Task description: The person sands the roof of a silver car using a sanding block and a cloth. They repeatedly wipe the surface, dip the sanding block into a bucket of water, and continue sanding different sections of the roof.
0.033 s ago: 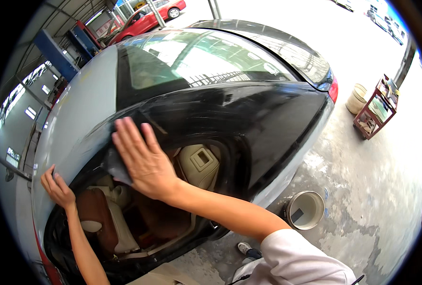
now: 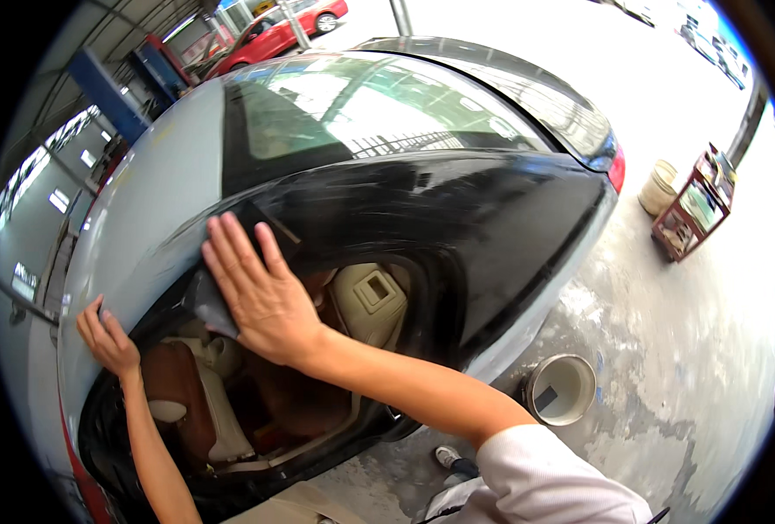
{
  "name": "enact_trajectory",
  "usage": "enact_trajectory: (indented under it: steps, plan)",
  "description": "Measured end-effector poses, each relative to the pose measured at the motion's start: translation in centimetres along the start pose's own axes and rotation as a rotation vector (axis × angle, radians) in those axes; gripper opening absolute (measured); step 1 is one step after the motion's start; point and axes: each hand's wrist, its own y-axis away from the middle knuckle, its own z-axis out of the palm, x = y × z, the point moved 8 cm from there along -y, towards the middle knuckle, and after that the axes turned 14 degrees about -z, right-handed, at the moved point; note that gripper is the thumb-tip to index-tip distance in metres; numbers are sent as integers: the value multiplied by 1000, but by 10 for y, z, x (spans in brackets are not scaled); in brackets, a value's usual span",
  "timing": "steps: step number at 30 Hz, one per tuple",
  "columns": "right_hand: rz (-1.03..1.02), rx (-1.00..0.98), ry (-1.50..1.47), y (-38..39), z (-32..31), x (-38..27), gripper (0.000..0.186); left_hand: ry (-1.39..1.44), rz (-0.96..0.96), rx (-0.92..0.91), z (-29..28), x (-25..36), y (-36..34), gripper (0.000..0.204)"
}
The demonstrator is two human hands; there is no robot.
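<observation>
My right hand (image 2: 261, 293) lies flat with fingers stretched along the black rear side of a car, above the rear door opening. Under it is a dark sheet, apparently sandpaper (image 2: 215, 304), jutting out beside the palm; the thumb is hidden. My left hand (image 2: 108, 339) rests at the edge of the grey roof (image 2: 156, 166), fingers loosely apart, holding nothing. The black panel (image 2: 492, 227) has dull, smeared patches and runs back to a red tail light (image 2: 617, 168). Through the opening show brown and cream seats (image 2: 186, 384) and a cream trim panel (image 2: 372, 297).
A bucket (image 2: 562, 389) with a dark piece inside stands on the stained floor to the right. Farther off are a red-brown trolley (image 2: 695, 205) and a pale bucket (image 2: 658, 188). Blue lift posts (image 2: 108, 96) and a red car (image 2: 274, 37) are behind.
My right hand has slid slightly toward the front of the car along the panel. My left hand stays on the roof edge. The view has shifted a little.
</observation>
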Motion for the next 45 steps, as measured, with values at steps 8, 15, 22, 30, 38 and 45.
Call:
enact_trajectory:
  steps: [8, 15, 22, 30, 38, 45]
  plan:
    - [267, -237, 12, 210, -21, 115, 74, -23, -1, 33, -16, 9, 3, 29]
    - [96, 21, -43, 151, -75, 92, 69, 52, -51, 79, -20, 21, 4, 24]
    - [-267, -98, -38, -17, 13, -56, 65, 101, -27, 80, -15, 31, 3, 23]
    - [-288, -57, -59, 24, -24, 4, 71, 80, -93, 62, -27, 23, 2, 24]
    - [-345, -238, -188, -1, -25, 11, 84, 95, -61, 65, -34, 22, 0, 21]
    - [-285, -107, -117, -46, -15, -15, 85, 99, -58, 54, -27, 35, -2, 23]
